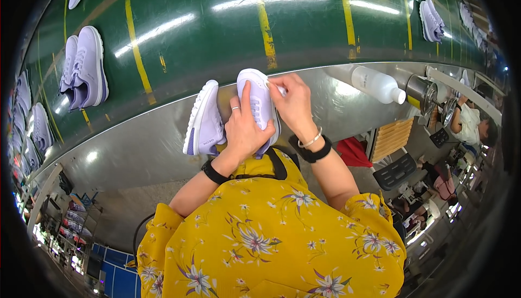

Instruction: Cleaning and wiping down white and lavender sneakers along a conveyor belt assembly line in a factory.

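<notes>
A lavender sneaker (pixel 252 78) with a white sole rests on the metal ledge in front of me, toe pointing away. My left hand (pixel 244 131) is closed on it, index finger stretched along the laces and thumb spread to the right side. At the right of the toe, my right hand (pixel 294 101) is closed in a pinch against the upper. Something small and pale shows at its fingertips, too small to name. Left of my left hand, a matching sneaker (pixel 206 122) lies on its side, sole turned left, touching neither hand.
Beyond the ledge (pixel 125 151) runs a green belt (pixel 304 27) with yellow lines. Pairs of lavender sneakers (pixel 89 67) stand on it. A white plastic bottle (pixel 374 84) lies at right, beside a metal canister (pixel 420 93). Other people (pixel 469 122) sit farther right.
</notes>
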The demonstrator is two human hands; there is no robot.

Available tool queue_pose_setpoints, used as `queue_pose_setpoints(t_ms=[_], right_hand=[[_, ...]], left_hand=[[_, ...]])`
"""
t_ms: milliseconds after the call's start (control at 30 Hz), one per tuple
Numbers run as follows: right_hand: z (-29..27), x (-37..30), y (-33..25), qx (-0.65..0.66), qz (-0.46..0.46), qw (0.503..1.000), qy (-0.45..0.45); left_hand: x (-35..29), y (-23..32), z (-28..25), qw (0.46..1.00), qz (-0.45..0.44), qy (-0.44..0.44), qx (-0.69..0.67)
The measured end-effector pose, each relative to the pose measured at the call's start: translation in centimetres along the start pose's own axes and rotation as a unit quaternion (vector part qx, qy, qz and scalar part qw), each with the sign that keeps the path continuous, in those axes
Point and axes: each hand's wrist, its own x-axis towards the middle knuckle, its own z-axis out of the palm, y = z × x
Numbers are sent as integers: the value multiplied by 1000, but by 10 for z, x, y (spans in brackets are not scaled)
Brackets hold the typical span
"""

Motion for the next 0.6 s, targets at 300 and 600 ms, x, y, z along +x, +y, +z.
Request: queue_pose_setpoints(t_ms=[300, 600], right_hand=[[5, 17, -4, -15, -8, 1000, 0], [7, 25, 3, -16, -13, 1000, 0]], left_hand=[[1, 4, 2, 1000, 2, 6, 0], [3, 9, 7, 1000, -3, 3, 15]])
